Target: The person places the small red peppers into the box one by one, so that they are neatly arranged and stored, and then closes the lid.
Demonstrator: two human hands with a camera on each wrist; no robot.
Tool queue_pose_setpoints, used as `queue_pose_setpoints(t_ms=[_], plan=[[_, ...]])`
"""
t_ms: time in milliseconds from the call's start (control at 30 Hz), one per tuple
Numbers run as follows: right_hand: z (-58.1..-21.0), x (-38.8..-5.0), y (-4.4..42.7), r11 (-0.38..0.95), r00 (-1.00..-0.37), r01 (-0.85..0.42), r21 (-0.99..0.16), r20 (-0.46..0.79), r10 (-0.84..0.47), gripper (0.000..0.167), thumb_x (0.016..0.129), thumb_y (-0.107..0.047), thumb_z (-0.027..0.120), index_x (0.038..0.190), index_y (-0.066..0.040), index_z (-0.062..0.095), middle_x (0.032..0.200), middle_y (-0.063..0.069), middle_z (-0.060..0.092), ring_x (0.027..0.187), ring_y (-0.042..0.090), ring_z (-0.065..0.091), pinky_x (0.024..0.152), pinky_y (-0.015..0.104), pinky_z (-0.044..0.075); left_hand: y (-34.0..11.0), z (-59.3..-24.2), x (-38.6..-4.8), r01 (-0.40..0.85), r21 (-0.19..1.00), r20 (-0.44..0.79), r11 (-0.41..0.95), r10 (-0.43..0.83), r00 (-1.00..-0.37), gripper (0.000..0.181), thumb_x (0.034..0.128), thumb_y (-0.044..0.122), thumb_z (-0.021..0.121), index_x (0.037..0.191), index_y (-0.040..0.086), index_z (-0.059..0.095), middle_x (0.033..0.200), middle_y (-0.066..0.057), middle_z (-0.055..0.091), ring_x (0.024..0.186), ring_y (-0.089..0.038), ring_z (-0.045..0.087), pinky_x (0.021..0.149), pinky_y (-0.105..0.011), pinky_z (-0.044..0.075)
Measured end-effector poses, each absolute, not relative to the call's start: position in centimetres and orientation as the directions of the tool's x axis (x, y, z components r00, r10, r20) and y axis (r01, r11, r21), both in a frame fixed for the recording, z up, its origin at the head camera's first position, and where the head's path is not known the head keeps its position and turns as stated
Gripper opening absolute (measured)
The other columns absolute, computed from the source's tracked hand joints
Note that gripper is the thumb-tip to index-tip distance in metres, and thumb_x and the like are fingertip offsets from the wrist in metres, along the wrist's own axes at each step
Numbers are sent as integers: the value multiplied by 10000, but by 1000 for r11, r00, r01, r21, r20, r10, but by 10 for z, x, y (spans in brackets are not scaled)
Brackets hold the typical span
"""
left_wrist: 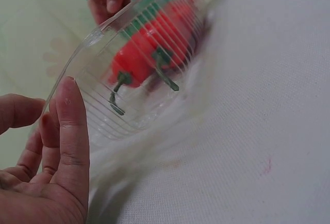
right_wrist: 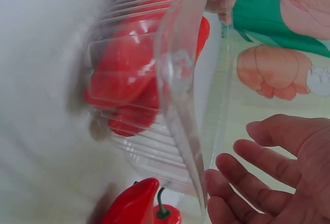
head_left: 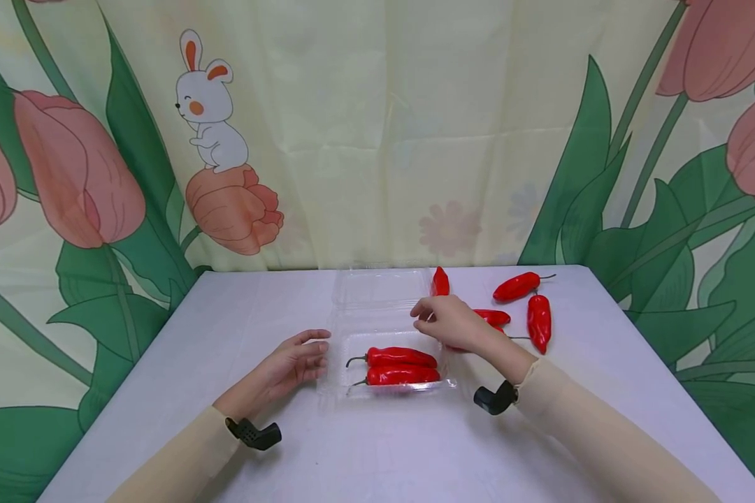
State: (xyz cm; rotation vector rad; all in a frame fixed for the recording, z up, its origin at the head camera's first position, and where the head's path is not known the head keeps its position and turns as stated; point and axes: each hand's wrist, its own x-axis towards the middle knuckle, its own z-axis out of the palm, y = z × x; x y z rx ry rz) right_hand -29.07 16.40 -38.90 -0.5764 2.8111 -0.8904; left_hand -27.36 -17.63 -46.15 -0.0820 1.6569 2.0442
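Observation:
A clear plastic clamshell box lies with its lid folded back, away from me. Two red chili peppers lie side by side in its base, green stems pointing left. My left hand is at the box's left side, its fingers relaxed. In the left wrist view, those fingers are against or very close to the rim; contact is hard to tell. Above the box's right rim hovers my right hand, fingers loosely bent and nothing held. The right wrist view shows its fingers apart, beside the box wall.
Several more red peppers lie on the white-covered table to the right of the box, some partly hidden by my right hand. A curtain with tulips and a rabbit hangs behind the table's far edge.

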Motion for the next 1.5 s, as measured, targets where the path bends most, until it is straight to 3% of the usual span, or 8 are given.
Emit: queue_pose_setpoints(t_ms=[600,833,1167,1500], plan=[[-390,-291,191,763,-956,-249,-597,22,-294,349,937,-216,738,1245,-54,707,1167,134,738,1043,288,689,889,420,619,-177,-461,-276,-412,902,-351,-127,337,-874,454,1018,89,626,1432,45,443,949,0,641,760,-113,658,735,-254,611],[-395,-291,198,776,-968,-210,-594,15,-251,411,920,-217,742,1288,-51,667,1137,164,721,969,284,682,802,394,636,-177,-461,-278,-416,900,-356,-131,330,-874,429,1018,85,626,1410,61,456,951,-3,644,754,-115,656,723,-250,609],[-405,-291,207,790,-972,-154,-594,-52,-228,403,854,-87,774,1244,-43,677,1157,161,717,1021,290,677,822,389,632,-177,-463,-276,-410,904,-352,-120,337,-873,461,1020,77,619,1434,32,419,966,-17,653,738,-121,680,705,-244,601],[-416,-292,218,841,-968,-161,-516,-85,-237,433,799,-138,861,1187,-35,699,1129,152,723,990,278,671,799,385,635,-178,-464,-277,-405,906,-341,-123,353,-871,491,1015,94,638,1446,23,415,979,-20,645,745,-123,682,723,-246,603]])
